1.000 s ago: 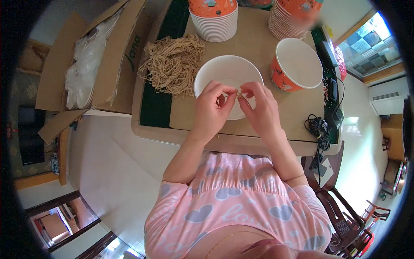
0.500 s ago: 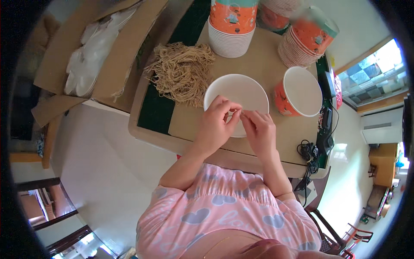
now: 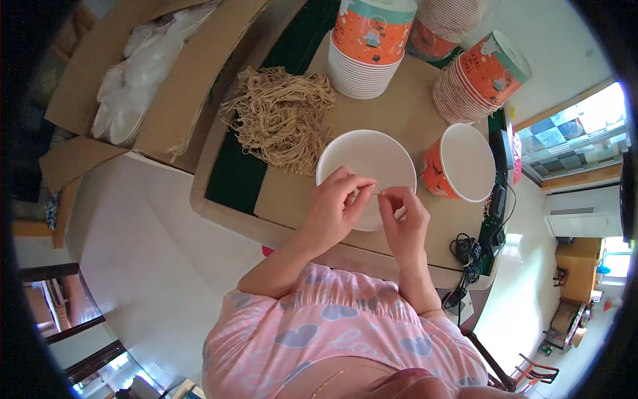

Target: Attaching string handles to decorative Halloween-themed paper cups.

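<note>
Above a white paper tub (image 3: 367, 151) at the table's front, my left hand (image 3: 334, 207) and my right hand (image 3: 406, 217) meet with thumbs and forefingers pinched. A short thin strand (image 3: 376, 193) seems to run between the two pinches; it is too small to make out well. Both hands hide the near part of the tub's opening. Left of the tub lies a loose tangled heap of tan string (image 3: 280, 123). To its right stands an orange paper tub (image 3: 467, 163), tilted a little, with a white inside.
Stacks of orange paper tubs stand at the back: one in the middle (image 3: 364, 72), one at the right (image 3: 465, 90), another behind. An open cardboard box (image 3: 181, 100) with white plastic-wrapped items (image 3: 129, 86) is at the left. Black cables (image 3: 467, 253) lie at the right edge.
The pinched fingertips have drawn slightly apart, and the right fingers are more curled. The whole view has shifted, so the table and tubs sit lower in it.
</note>
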A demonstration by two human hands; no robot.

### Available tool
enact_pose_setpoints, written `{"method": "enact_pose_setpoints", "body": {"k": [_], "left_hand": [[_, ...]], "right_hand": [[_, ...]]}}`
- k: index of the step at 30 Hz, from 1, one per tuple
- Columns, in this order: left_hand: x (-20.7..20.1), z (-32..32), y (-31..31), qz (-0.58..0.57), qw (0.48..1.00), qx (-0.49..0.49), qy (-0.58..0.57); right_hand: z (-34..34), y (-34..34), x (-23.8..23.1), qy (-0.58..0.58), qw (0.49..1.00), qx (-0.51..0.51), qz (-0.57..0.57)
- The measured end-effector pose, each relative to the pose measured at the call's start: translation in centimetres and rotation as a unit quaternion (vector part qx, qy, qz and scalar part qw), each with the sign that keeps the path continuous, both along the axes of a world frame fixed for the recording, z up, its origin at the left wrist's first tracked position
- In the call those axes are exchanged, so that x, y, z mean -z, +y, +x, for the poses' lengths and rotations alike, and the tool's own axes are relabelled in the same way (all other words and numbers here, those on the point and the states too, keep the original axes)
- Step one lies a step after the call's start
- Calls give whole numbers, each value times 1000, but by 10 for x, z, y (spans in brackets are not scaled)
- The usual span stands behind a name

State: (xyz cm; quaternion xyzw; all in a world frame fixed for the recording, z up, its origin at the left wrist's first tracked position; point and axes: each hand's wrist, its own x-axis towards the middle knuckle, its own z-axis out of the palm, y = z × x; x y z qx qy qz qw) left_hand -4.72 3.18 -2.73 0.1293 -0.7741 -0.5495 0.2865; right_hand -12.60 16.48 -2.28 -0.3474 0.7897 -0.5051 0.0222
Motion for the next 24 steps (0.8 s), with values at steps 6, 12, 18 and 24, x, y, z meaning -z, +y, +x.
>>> {"method": "enact_pose_setpoints", "body": {"k": [6, 12, 18, 24], "left_hand": [[-13, 1, 1, 4, 998, 33, -50], [-1, -2, 3, -21, 999, 28, -13], [-10, -1, 5, 14, 999, 41, -31], [-1, -4, 5, -8, 1000, 10, -12]], "right_hand": [[1, 0, 1, -1, 1000, 2, -4], [1, -1, -1, 20, 1000, -16, -3], [0, 1, 0, 14, 1000, -5, 3], [2, 0, 0, 4, 1000, -6, -8]]}}
